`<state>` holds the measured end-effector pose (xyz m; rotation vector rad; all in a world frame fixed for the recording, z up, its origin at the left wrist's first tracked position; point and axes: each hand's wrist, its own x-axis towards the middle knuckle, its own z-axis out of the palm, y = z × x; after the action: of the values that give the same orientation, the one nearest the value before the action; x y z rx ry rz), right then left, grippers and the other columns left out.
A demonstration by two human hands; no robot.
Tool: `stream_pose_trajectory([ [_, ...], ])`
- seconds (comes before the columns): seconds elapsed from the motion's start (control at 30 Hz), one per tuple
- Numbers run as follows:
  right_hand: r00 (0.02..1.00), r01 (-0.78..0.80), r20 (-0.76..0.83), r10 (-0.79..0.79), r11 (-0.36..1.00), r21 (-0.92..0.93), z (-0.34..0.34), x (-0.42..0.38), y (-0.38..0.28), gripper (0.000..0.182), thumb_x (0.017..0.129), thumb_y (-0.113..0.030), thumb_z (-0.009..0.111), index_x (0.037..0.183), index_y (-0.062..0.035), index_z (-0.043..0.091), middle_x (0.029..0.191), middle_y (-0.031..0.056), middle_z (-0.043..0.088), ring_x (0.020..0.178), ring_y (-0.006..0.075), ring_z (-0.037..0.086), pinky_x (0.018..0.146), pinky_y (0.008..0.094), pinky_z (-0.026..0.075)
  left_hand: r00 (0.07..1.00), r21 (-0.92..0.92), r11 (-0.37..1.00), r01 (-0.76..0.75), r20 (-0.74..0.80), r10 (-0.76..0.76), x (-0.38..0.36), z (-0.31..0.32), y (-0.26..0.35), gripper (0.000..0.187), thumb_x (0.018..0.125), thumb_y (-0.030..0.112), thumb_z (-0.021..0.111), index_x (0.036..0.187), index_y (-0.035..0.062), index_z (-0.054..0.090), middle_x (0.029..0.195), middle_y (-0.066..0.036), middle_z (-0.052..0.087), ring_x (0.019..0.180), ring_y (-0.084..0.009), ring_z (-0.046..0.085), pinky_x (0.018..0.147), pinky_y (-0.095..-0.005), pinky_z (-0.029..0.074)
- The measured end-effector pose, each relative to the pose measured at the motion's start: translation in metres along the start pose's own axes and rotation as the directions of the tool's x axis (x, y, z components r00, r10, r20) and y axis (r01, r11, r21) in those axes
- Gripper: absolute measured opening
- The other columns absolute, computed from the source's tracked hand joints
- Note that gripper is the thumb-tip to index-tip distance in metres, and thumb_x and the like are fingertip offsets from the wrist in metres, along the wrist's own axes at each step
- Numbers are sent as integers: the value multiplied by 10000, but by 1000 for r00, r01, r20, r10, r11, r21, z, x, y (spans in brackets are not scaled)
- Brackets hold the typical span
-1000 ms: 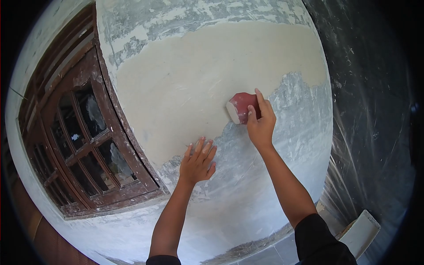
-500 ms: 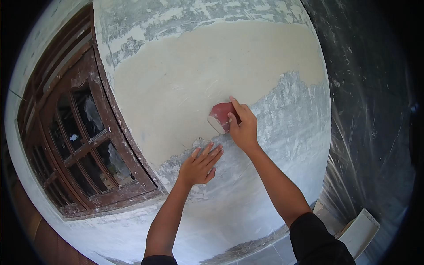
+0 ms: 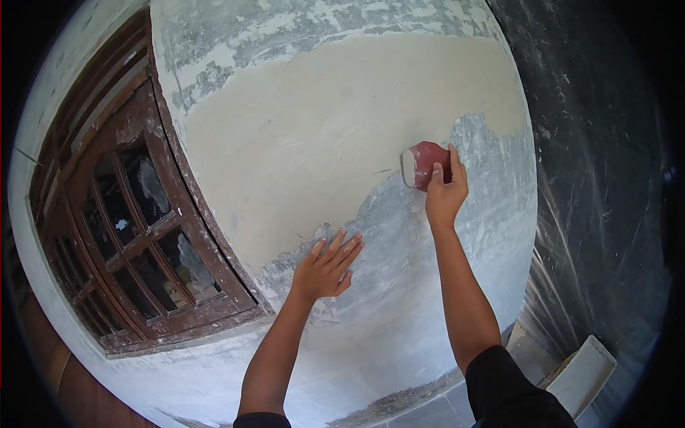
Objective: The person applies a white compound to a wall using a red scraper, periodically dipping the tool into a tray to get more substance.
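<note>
A red putty scraper (image 3: 428, 162) with a pale, putty-smeared edge is gripped in my right hand (image 3: 447, 196). Thumb and fingers hold its right side, and its edge meets the wall where beige putty (image 3: 300, 135) borders the bare grey surface (image 3: 471, 192). Lower and to the left, my left hand (image 3: 325, 269) rests flat with its fingers spread over the grey part. Its fingertips reach the ragged lower border of the putty. Nothing is in that hand.
A brown wooden window (image 3: 153, 235) with glass panes stands left of the putty. Dark plastic sheeting (image 3: 592, 178) hangs along the right side. A white rectangular container (image 3: 585, 374) is at the lower right, near grey floor tiles (image 3: 435, 414).
My right hand has moved the scraper right and slightly upward along the putty's lower border. My left hand stays at nearly the same place.
</note>
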<state>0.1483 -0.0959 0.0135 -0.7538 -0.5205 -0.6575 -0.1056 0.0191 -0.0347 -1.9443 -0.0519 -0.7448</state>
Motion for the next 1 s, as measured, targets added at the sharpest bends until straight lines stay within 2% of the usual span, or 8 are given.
stream_pose_trajectory([
  [0.07,999,33,-15,-32,999,8,0,-5,-4,469,828,59,620,1289,-24,599,888,150,598,847,289,622,759,354,494,1000,8,1000,8,12,-8,2,-1,0,602,854,346,476,1439,208,492,1532,44,423,1432,-179,350,1152,-418,230],
  [0.2,841,111,512,-177,981,156,24,-48,-36,467,825,48,627,1284,-29,603,883,159,593,837,283,621,758,359,494,998,35,999,39,58,-41,5,-5,1,596,852,350,476,1431,212,505,1532,32,425,1445,-193,330,1189,-443,169],
  [0.27,836,115,522,-169,984,134,23,-37,-21,470,829,56,620,1292,-19,596,907,160,601,844,284,622,776,365,492,998,44,998,45,49,-48,4,-4,1,597,854,348,474,1434,207,503,1538,26,418,1445,-197,329,1189,-446,169],
  [0.43,998,4,66,-7,999,42,-3,-3,-13,478,839,81,599,1310,-1,579,948,149,609,854,286,620,793,358,492,992,49,991,127,14,-128,7,0,3,613,861,340,447,1453,185,475,1543,39,404,1434,-182,350,1200,-437,158],
  [0.6,842,122,514,-165,986,116,23,-41,-36,485,868,50,609,1342,-40,561,937,121,612,862,241,614,788,334,496,897,-44,924,379,-230,-379,17,10,6,667,864,326,514,1434,-3,405,1515,-149,399,1432,-324,327,1151,-532,132],
  [0.83,987,101,126,-101,995,8,2,-27,-16,477,838,72,596,1309,2,570,908,153,585,802,300,602,728,376,494,800,-24,850,527,-324,-505,23,22,13,692,884,320,494,1433,-66,325,1498,-243,350,1431,-383,301,1145,-533,99],
  [0.93,829,147,508,-233,968,203,13,-65,-47,483,833,65,604,1308,-16,575,887,153,575,773,302,595,705,374,494,737,-95,799,594,-336,-587,20,20,14,685,898,325,464,1441,-63,308,1493,-241,351,1432,-386,295,1142,-525,96],
  [1.0,840,163,490,-235,969,184,17,-65,-34,479,834,62,605,1305,-20,578,884,154,574,775,306,595,703,377,495,720,-110,787,608,-342,-604,19,21,12,676,911,331,439,1443,-61,297,1487,-232,360,1433,-379,296,1140,-517,102],
])
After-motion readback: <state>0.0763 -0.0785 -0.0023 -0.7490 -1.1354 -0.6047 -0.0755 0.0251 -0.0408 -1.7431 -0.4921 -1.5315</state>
